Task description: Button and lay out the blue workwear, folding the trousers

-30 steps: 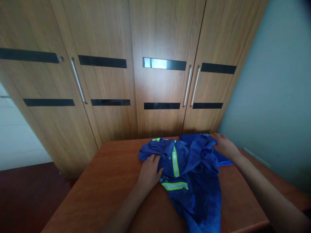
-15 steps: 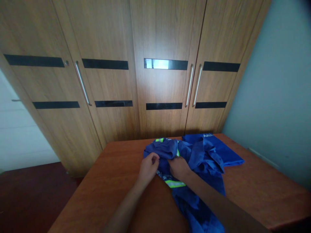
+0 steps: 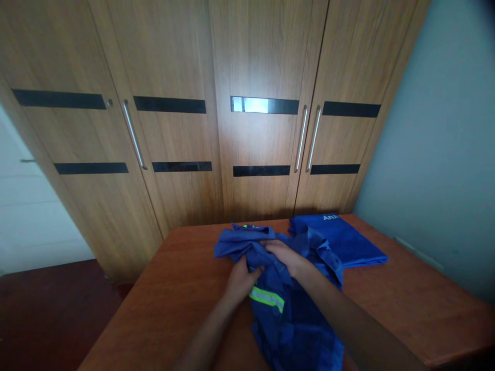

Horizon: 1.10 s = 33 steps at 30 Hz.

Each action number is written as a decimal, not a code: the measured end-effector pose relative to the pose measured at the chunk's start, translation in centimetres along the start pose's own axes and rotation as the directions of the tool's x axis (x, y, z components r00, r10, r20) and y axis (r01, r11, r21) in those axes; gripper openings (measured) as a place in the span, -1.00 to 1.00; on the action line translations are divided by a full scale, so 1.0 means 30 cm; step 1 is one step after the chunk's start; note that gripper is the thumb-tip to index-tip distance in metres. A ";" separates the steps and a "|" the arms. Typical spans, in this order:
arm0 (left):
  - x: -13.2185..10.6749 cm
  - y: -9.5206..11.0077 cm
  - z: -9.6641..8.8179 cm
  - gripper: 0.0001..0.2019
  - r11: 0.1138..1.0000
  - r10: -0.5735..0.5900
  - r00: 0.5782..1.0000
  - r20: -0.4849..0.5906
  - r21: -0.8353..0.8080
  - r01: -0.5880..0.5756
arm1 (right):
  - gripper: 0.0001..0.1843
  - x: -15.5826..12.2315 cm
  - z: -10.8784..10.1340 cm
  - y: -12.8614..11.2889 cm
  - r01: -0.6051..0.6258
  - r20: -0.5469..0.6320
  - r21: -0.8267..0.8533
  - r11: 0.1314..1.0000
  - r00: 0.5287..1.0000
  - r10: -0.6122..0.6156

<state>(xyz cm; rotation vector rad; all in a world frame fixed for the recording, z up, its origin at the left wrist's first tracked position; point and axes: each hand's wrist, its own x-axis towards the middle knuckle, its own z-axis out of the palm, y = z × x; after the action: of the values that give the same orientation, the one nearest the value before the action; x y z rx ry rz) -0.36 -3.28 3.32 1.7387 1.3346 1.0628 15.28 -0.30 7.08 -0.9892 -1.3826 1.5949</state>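
Blue garment on the reddish-brown surface, crumpled, directly in front of the person. Long axis runs slantwise from about 11 o'clock to 5 o'clock; the near end passes out of view at the bottom. Left hand sits at the garment's 9 o'clock edge, partly closed, a fold of cloth between thumb and fingers; fingertips buried. Right hand comes across the cloth from 4 o'clock, fingers loosely bent and tucked against a fold; whether it grips there, cannot tell. Hands near each other, not seen touching. From them, a loose flap spreads toward 10–11 o'clock, left hand the nearer to its tip; the bulk falls away toward 5 o'clock, under and beside the right forearm. A yellow-green reflective stripe shows just below the hands, at their 6 o'clock. Flat folded blue cloth, white lettering on its far edge, lies at 2 o'clock, outside both hands' hold. Wooden wardrobe stands beyond, at 12.
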 end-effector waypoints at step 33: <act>-0.017 0.040 -0.466 -0.64 0.608 0.259 0.965 -0.035 0.783 -0.135 | -0.68 -0.164 -0.414 -0.211 0.076 -0.017 -0.971 0.226 0.923 -0.384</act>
<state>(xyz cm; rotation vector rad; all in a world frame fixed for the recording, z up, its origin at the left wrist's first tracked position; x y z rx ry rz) -12.57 -3.47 10.25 2.5304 1.9164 0.7583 29.04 0.48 12.41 -1.4796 -2.2217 0.1325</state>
